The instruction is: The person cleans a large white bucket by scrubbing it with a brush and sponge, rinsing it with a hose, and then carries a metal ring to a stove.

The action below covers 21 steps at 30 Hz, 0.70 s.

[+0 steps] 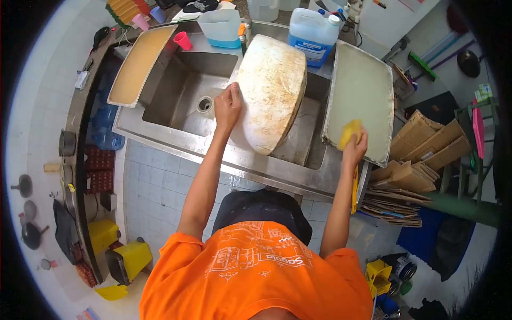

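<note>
A large white tub with brown stains (270,88) stands tilted over the steel double sink, its bottom or side facing up. My left hand (228,108) grips the tub's left edge, fingers closed. My right hand (355,145) is closed on a yellow sponge (349,134), over the lower part of a tray of cloudy greenish liquid (360,98) at the sink's right. The left basin (184,101) shows its drain. Part of the right basin (306,133) is hidden by the tub.
Behind the sink stand a jug of blue liquid (313,40), an open container of blue liquid (220,29) and a pink cup (183,40). An orange-toned tray (140,66) lies at the left. Flattened cardboard (426,141) is stacked at the right.
</note>
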{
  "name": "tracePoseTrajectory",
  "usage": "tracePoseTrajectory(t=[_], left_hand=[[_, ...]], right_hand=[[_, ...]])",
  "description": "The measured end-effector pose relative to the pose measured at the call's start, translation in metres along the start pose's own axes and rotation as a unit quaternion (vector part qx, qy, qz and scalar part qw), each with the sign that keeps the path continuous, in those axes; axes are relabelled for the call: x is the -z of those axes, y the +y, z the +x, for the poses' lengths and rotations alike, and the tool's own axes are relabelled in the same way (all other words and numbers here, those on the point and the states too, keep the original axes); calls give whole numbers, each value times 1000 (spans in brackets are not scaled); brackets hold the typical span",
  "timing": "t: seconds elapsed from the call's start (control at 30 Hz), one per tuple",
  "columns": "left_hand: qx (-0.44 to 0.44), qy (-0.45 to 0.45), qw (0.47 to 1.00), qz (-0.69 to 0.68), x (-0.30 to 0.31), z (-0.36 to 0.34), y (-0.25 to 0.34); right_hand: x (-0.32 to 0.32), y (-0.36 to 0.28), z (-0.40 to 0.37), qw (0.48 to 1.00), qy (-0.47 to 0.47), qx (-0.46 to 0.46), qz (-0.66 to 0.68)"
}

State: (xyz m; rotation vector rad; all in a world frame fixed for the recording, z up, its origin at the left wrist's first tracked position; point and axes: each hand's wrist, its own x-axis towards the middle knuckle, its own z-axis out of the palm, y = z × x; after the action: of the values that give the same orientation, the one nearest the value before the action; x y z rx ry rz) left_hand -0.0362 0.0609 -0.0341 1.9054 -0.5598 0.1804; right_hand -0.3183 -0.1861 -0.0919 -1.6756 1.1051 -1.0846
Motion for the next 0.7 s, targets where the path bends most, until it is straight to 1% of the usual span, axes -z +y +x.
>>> tracePoseTrajectory(t=[0.03, 0.07, 0.1, 0.13, 0.17, 0.2, 0.23, 0.27, 0.3, 0.33, 0.4, 0.47, 0.5, 0.57, 0.6, 0.63, 0.7], left_hand=[[2, 6, 1000, 0, 2, 0, 1], [6, -6, 1000, 7, 4, -2, 3], [6, -18, 1000, 12, 5, 0, 6], [14, -22, 1000, 12, 6, 0, 8], [13, -18, 1000, 10, 7, -2, 11], [15, -13, 1000, 7, 7, -2, 14], [16, -6, 1000, 5, 6, 0, 13], [26, -12, 1000, 9, 7, 1, 12], [28, -7, 1000, 8, 8, 1, 9], [32, -12, 999, 10, 9, 2, 11], [33, -26, 999, 9, 9, 0, 11], [44, -37, 998, 25, 8, 1, 9], [40, -40, 998, 20, 8, 1, 12], [50, -38, 998, 19, 10, 1, 15], [47, -43, 998, 14, 10, 1, 15], [45, -41, 998, 3, 9, 2, 13], [48, -41, 998, -14, 8, 1, 9]], right_hand=[[0, 3, 23, 984, 19, 94, -150], [-2, 23, 41, 984, 16, 98, -151], [-10, 55, 57, 965, -29, 129, -228], [-17, 54, 62, 937, -71, 160, -302], [-19, 54, 65, 936, -70, 165, -303], [-22, 53, 69, 960, -92, 77, -252], [-28, 41, 74, 974, -114, -10, -197], [-37, 29, 80, 974, -115, -3, -197], [-47, 18, 84, 991, -95, 9, -97], [-56, 6, 85, 997, -73, 18, 4], [-85, -64, 69, 991, -93, 75, 63], [-122, -130, 41, 973, -103, 199, 60], [-145, -142, 33, 961, -99, 258, 21], [-179, -162, 9, 946, -167, 279, 19], [-189, -162, -4, 944, -193, 267, 7], [-192, -167, -17, 935, -153, 317, -30], [-186, -165, -43, 925, -138, 343, -93]])
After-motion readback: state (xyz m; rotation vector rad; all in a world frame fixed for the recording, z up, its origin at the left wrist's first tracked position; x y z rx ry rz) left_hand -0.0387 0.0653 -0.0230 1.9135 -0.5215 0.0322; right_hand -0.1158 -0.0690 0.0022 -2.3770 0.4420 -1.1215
